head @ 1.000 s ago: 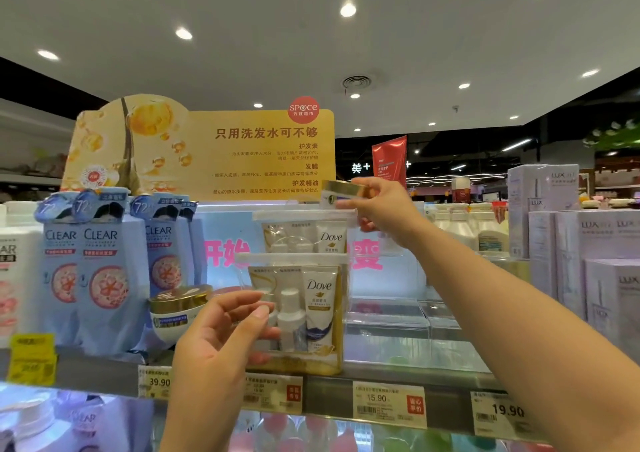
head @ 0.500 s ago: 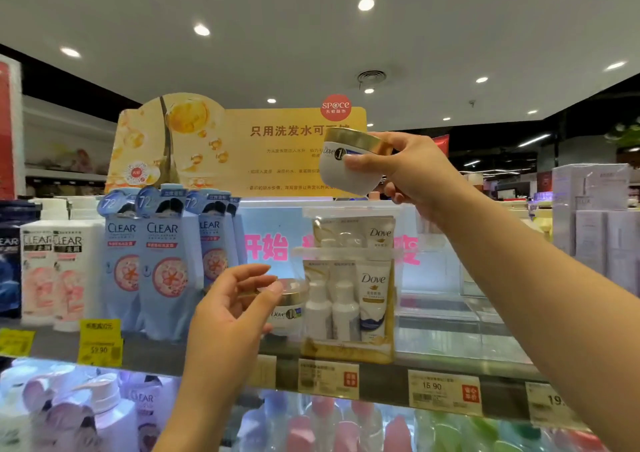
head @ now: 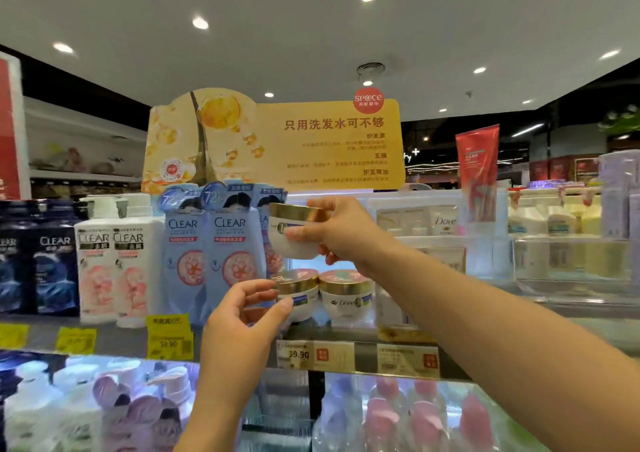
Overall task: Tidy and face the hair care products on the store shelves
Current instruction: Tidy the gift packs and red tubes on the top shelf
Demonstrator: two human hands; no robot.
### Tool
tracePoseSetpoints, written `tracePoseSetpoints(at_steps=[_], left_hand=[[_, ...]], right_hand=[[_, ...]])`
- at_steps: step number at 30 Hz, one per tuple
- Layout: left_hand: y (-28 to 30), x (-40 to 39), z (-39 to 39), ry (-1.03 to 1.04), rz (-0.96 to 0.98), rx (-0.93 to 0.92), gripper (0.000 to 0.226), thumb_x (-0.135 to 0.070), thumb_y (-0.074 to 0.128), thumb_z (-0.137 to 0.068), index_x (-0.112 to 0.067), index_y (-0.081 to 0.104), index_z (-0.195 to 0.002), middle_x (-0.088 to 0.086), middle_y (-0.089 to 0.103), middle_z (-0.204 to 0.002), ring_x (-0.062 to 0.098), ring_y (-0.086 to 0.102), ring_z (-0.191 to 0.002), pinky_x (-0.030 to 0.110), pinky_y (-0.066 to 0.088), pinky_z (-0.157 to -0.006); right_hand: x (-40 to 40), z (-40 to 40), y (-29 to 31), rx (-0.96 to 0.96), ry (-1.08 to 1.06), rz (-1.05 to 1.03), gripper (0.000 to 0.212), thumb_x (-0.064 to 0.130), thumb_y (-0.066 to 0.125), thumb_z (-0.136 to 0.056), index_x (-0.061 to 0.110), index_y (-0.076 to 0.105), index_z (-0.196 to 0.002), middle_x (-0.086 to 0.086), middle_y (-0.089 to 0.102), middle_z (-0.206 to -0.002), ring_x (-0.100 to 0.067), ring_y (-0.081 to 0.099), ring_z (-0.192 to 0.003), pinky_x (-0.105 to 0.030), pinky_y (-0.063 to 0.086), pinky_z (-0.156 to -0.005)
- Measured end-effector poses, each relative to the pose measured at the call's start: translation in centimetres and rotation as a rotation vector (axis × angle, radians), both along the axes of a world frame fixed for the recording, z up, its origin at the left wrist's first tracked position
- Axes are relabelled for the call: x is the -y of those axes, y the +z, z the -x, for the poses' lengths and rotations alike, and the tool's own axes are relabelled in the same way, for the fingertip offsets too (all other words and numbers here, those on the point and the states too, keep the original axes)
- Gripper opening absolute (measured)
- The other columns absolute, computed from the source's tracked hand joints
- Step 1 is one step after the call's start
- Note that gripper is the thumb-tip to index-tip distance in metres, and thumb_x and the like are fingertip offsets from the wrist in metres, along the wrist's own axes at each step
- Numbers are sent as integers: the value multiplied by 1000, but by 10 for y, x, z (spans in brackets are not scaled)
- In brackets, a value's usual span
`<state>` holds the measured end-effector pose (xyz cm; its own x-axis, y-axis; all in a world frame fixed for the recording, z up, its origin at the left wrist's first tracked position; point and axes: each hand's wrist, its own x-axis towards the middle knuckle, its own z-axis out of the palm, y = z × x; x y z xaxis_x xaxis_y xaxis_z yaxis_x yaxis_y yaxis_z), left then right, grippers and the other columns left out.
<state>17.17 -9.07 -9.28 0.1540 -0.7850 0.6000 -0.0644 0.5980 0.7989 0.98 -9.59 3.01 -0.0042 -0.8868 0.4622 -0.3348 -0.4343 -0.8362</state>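
Note:
My right hand (head: 341, 233) grips a white Dove jar with a gold lid (head: 294, 231), held in the air above the shelf. Below it two more gold-lidded Dove jars stand side by side on the shelf: the left jar (head: 301, 294) and the right jar (head: 346, 295). My left hand (head: 242, 316) has its thumb and fingers curled round the left jar. Clear shampoo pouches (head: 207, 247) stand just left of the jars.
White Clear pump bottles (head: 110, 257) and dark blue Clear packs (head: 38, 257) fill the shelf's left. Dove travel kits (head: 426, 223) sit behind my right arm. Price tags (head: 315, 354) line the shelf edge (head: 365, 356). A yellow sign (head: 277, 139) tops the display; more bottles fill the lower shelf.
The view shifted right. My right hand brought the held jar down and leftward, over the shelf jars. My left hand stays at the left jar; a second jar now shows beside it.

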Motion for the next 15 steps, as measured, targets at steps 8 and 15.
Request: tracePoseSetpoints(at_steps=[8,15], left_hand=[[-11,9,-19,-146,-10,29,22,-30,83,-76,-36,69,-91,-15,74,-93,10,71,-85,45,59,-77],[-16,16,-26,-289,-1,27,33,-49,78,-62,-42,68,-93,-14,73,-97,10,71,-86,42,60,-74]], right_hand=[[45,-9,-24,-84,-258,-60,77,19,82,-83,13,41,-148,-1,57,-97,-20,61,-76,-24,47,-45],[51,-19,-41,-156,-368,-80,67,23,77,-88,18,40,-145,-3,61,-105,-21,65,-71,-29,56,-52]])
